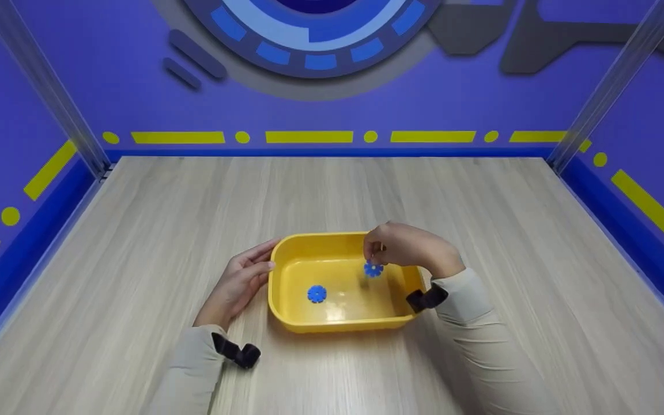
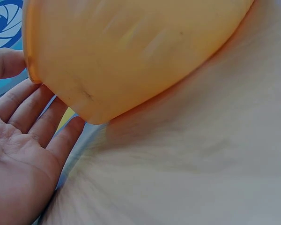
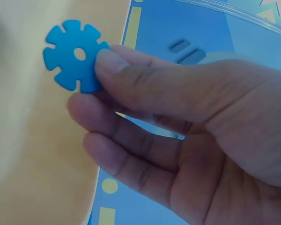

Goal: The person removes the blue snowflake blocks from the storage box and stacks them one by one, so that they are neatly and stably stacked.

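Observation:
A yellow plastic tub (image 1: 332, 328) stands on the table, and one blue notched disc (image 1: 317, 294) lies on its floor, left of the middle. My left hand (image 1: 240, 285) is at the tub's left end. In the left wrist view its thumb meets the rim, while the straight fingers (image 2: 37, 108) lie against the outer wall. Over the right part of the tub, my right hand (image 1: 410, 245) pinches a second blue notched disc (image 3: 72, 56) between thumb and fingertips. That disc has a round centre hole and slots around its edge; the other fingers curl loosely below.
The wood-grain table (image 1: 193, 202) extends around the tub. Blue panels with yellow marks (image 1: 314, 137) enclose its back and sides, with clear corner posts (image 1: 614, 86). Black wrist straps (image 1: 427, 297) sit on both pale sleeves (image 1: 482, 340).

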{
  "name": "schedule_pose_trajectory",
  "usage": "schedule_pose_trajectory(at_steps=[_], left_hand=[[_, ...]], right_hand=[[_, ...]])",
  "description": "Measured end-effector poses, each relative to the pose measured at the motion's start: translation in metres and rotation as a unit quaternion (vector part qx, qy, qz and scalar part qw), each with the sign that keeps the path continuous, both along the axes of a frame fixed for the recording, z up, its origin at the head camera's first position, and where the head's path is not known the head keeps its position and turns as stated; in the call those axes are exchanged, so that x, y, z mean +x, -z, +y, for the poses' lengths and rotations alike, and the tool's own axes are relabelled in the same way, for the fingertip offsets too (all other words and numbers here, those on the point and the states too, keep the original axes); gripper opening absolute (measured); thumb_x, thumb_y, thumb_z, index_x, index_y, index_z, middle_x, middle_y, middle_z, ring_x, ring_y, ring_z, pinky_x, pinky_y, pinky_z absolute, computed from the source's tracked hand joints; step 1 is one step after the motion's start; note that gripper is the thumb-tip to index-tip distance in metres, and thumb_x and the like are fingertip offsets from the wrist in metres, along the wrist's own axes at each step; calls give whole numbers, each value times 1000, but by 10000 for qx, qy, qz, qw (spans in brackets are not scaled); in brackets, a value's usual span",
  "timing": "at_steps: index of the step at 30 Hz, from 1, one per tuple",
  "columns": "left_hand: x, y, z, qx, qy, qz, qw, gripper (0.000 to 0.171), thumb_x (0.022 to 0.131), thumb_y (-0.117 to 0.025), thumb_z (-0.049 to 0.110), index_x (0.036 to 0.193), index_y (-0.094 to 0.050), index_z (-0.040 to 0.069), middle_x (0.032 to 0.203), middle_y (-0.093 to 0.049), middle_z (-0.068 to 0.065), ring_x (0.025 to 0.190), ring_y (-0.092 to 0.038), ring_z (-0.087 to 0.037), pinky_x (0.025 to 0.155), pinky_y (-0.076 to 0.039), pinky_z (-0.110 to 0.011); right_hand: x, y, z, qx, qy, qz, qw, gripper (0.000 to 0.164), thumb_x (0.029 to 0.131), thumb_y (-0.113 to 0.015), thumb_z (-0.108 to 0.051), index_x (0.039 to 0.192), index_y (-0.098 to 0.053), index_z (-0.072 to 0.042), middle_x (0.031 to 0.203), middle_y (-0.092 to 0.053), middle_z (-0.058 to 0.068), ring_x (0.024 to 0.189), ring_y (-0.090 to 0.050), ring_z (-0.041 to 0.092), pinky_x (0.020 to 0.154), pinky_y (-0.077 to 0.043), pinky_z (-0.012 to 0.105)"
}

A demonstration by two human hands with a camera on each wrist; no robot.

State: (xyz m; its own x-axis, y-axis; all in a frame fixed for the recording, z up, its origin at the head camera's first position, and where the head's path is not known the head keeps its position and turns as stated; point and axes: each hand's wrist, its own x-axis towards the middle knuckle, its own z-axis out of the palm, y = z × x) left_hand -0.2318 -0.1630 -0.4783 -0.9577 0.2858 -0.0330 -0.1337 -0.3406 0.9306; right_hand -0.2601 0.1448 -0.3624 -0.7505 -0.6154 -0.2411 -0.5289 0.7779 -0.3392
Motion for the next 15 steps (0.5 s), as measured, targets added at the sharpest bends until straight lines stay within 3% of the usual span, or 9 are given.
schedule_pose_trajectory(at_steps=[8,15], left_hand=[[0,0,0,-19,-17,-23,10000,62,89,-57,-1,147,-32,-4,152,-35,-20,122,-56,-13,101,-49,-28],[1,-1,0,-70,-31,-25,10000,62,89,-56,-1,146,-33,-4,151,-38,-19,121,-57,-12,101,-49,-28]], right_hand=[[1,0,12,-341,144,97,9993,7,91,-63,-8,90,-68,-12,83,-66,-2,73,-55,13,65,-50,24],[3,3,27,-1109,183,352,9930,8,91,-62,-5,91,-70,-8,85,-70,2,75,-60,14,70,-56,29]])
